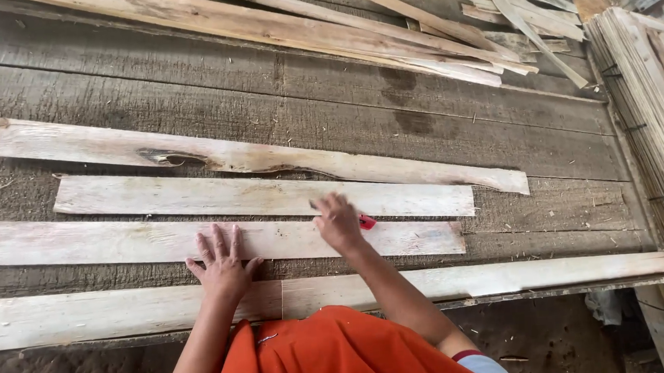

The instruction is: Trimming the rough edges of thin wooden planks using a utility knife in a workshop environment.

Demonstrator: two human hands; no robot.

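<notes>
My left hand (220,264) lies flat, fingers spread, on the near edge of a long pale wood strip (82,244). My right hand (338,223) is closed around a red marker (366,222), its tip at the gap between that strip and the shorter strip (194,193) behind it. A third, longer strip with a dark knot (215,155) lies farther back. All rest on a dark weathered plank platform (420,120). My orange garment (335,355) fills the bottom centre.
A pale board (506,276) runs along the platform's near edge. Loose offcuts and slats (415,35) are piled at the back. A tied bundle of thin slats (662,128) stands along the right side. Dirt ground (556,334) lies below the edge.
</notes>
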